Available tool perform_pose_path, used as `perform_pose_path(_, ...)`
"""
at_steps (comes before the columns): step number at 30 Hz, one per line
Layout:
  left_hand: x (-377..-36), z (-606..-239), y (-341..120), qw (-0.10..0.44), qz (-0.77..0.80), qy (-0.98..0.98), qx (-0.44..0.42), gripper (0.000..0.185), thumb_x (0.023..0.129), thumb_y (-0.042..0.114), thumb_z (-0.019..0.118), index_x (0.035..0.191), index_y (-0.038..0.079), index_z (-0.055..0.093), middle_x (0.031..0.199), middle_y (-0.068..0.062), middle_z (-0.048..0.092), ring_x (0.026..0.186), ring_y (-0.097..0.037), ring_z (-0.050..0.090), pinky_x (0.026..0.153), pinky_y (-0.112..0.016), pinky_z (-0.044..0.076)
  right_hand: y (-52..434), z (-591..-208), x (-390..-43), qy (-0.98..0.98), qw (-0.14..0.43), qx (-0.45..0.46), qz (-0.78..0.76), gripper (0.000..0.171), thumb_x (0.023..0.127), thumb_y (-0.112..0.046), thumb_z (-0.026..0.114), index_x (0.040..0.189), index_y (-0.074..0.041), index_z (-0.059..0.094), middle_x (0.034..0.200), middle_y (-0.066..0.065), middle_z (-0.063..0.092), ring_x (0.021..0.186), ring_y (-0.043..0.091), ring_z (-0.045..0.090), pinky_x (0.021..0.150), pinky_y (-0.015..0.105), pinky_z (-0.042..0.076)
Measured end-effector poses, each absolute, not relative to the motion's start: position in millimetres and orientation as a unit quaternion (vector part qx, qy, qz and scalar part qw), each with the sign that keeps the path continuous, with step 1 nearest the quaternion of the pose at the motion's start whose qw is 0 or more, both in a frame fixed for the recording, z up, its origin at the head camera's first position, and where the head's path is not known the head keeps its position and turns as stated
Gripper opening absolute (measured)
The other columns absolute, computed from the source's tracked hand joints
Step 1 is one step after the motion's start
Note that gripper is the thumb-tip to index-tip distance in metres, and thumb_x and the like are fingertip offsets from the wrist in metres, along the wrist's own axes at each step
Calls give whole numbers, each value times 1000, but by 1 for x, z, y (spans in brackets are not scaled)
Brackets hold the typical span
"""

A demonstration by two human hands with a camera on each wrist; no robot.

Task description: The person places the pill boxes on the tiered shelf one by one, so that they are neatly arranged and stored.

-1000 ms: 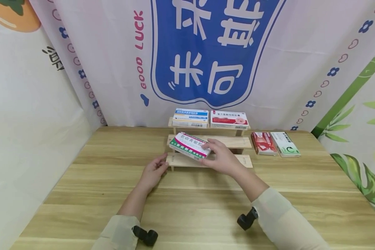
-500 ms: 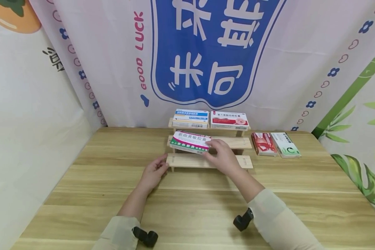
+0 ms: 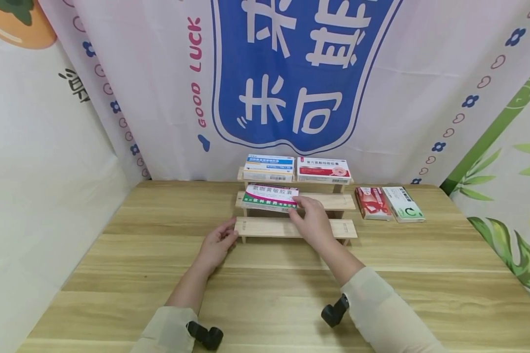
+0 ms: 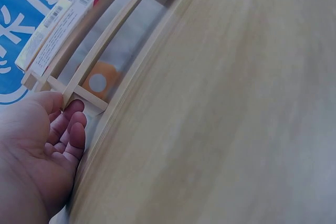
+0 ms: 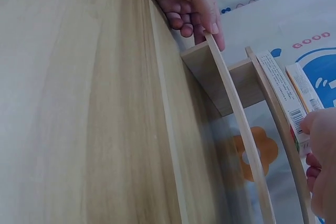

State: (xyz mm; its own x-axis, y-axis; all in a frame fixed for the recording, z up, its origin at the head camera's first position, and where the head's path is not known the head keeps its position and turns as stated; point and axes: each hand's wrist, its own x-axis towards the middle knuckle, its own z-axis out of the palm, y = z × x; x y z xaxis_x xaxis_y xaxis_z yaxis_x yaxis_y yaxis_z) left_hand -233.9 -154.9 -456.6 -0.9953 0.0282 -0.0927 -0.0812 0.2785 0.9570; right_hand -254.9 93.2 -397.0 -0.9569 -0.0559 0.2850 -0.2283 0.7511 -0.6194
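A three-step wooden shelf [image 3: 318,228] stands at the back middle of the table. My right hand [image 3: 299,205] pinches the right end of a green, pink and white medicine box [image 3: 270,197], which lies flat on the left half of the middle step. The right wrist view shows that box [image 5: 281,87] edge-on against my right hand's fingers [image 5: 320,150]. My left hand [image 3: 224,236] touches the left end of the lowest step with loosely curled fingers [image 5: 191,3], holding nothing. On the top step sit a blue and white box [image 3: 268,167] and a red and white box [image 3: 323,169].
Right of the shelf, a red box [image 3: 373,202] and a white and green box [image 3: 403,203] lie side by side on the wooden table [image 3: 265,294]. A printed cloth backdrop [image 3: 291,73] hangs right behind the shelf. Black wrist cameras [image 3: 205,334] sit by my sleeves.
My right hand carried the green and pink box from a tilt over the lowest step back onto the middle step, where it now lies level. The left hand stayed put.
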Motion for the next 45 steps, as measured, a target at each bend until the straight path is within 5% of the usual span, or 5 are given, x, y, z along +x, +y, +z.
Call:
perform_pose_path(13,-233,-456,-153,55,606,793,-21,41,85,27,52,125,27,43,100,-7,56,83,-19,54,73,-25,47,99,-400,-263,-915,127,73,376,37,82,-32,54,115,-16,53,117,2,52,98,16,51,88,33,45)
perform_pose_path(25,-235,-456,-154,48,597,800,-19,39,85,28,52,124,28,44,99,-8,56,83,-19,54,74,-26,48,118,-397,-257,-918,117,59,374,47,80,-46,53,120,-22,48,124,3,49,115,22,43,99,42,33)
perform_pose_path(45,-234,-457,-155,53,592,804,-19,39,85,28,52,123,31,44,98,-5,56,82,-18,55,74,-27,48,235,-411,-241,-928,126,-17,351,56,80,-51,50,125,-19,43,136,10,35,123,35,30,96,57,26)
